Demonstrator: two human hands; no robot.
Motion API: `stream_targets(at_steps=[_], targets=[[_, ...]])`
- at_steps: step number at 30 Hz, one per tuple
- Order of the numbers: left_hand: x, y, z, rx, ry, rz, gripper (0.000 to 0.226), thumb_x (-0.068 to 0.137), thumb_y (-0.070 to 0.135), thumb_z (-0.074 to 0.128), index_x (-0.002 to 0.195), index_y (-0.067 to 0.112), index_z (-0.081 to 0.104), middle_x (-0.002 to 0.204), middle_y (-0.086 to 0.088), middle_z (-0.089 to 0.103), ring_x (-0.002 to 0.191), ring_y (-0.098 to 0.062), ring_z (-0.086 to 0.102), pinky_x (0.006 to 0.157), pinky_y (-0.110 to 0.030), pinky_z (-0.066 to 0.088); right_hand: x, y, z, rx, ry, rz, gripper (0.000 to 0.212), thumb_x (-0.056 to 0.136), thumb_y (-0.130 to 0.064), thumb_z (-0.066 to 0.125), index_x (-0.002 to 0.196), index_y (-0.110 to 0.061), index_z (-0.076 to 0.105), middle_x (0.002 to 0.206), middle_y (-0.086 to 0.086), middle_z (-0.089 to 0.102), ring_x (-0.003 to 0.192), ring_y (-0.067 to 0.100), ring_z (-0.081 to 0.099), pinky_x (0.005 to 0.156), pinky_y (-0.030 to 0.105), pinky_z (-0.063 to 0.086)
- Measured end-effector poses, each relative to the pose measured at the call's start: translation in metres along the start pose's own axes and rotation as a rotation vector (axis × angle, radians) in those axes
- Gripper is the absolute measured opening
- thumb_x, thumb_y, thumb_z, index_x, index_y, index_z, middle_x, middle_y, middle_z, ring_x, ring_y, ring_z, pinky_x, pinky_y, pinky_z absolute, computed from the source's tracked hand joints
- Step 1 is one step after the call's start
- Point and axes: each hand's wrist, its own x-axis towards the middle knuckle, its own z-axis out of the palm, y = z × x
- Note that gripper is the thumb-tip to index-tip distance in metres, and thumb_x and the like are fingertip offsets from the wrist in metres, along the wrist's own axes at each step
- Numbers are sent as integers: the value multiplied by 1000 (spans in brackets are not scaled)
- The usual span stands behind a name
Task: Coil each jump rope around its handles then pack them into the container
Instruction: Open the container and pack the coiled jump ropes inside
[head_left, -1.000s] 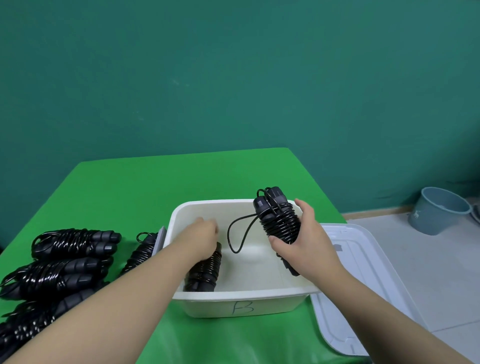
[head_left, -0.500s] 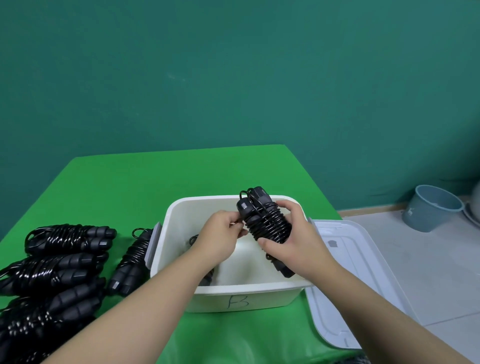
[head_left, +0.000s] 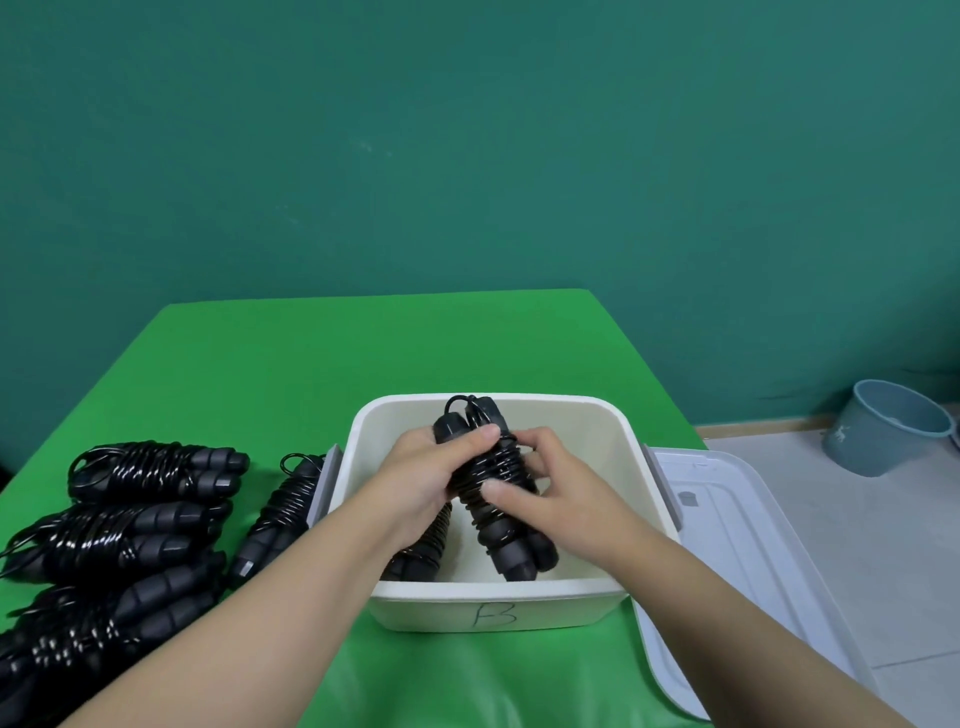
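A pile of coiled black jump ropes (head_left: 130, 525) is laid on the green table (head_left: 363, 353) at the left, one bundle (head_left: 275, 514) just beside the white container (head_left: 498, 603) marked "B". A coiled rope (head_left: 423, 545) is seen inside the container. A second coiled jump rope (head_left: 493, 488), tilted over the container, is gripped by the left hand (head_left: 423, 478) and the right hand (head_left: 550, 493), fingers curled round it. A clear lid (head_left: 737, 561) is placed beside the container; a grey bucket (head_left: 883, 428) is stood on the floor.

The container (head_left: 498, 605) sits at the table's (head_left: 363, 353) near right edge; coiled jump ropes (head_left: 145, 514) lie along its left edge, and the lid (head_left: 737, 561) overhangs its right edge beside the container.
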Motion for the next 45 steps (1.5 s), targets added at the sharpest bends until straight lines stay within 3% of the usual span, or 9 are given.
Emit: stream_targets(at_steps=[4,7,12,21,32,37,39,42,45], targets=[[1,2,-4,75,-15,18,21,77,16,71,93,2,68,91,-14,70,86,-25,65,89,-39,49,17,4,-12,-111,259,44,21,98,-32,48,117,-24,49,118,-8,39,90,-4,50,89,27,42],[1,4,-1,88,-58,39,23,71,20,75,89,6,69,87,-11,70,83,-22,65,86,-38,48,26,11,-10,-82,99,96,39,98,-20,49,137,-21,42,128,-9,45,98,12,60,97,34,45],[5,2,-3,90,-64,28,26,73,17,73,94,5,67,89,-10,70,83,-21,65,88,-39,49,33,15,-7,-57,172,95,22,99,-14,47,89,-13,67,79,3,68,71,17,64,76,36,55],[12,-12,-2,415,-59,27,26,76,16,77,100,17,68,95,-1,74,91,-19,69,90,-36,52,36,15,-19,105,335,146,12,94,-11,57,86,-17,63,64,2,63,42,6,56,49,20,51],[29,-24,-5,402,21,-218,39,83,38,68,107,9,60,107,-9,69,102,-25,64,100,-47,44,39,18,-16,150,172,418,21,98,-8,48,115,-12,60,70,6,67,57,20,64,71,32,59],[36,-28,-10,544,74,-233,45,76,48,68,97,9,59,102,-10,68,96,-26,65,94,-45,49,41,18,-14,112,166,412,19,99,-8,45,102,-7,64,71,5,66,58,18,64,72,32,58],[40,-34,-11,693,67,-245,42,78,52,65,87,12,57,89,-4,66,84,-21,63,86,-35,50,42,18,-10,30,143,417,17,99,-10,45,96,-10,62,71,2,65,62,20,66,59,26,50],[41,-32,-8,947,79,-249,42,82,54,61,69,17,48,67,1,51,63,-16,50,63,-26,38,47,16,-4,-135,65,436,28,93,-13,52,65,-11,57,48,-2,56,70,28,68,51,22,34],[44,-27,-9,1064,85,-286,46,82,56,60,67,15,47,63,0,49,57,-15,46,59,-26,36,54,10,3,-266,-57,479,36,86,-16,59,53,-11,45,41,-1,50,66,24,58,54,23,34]])
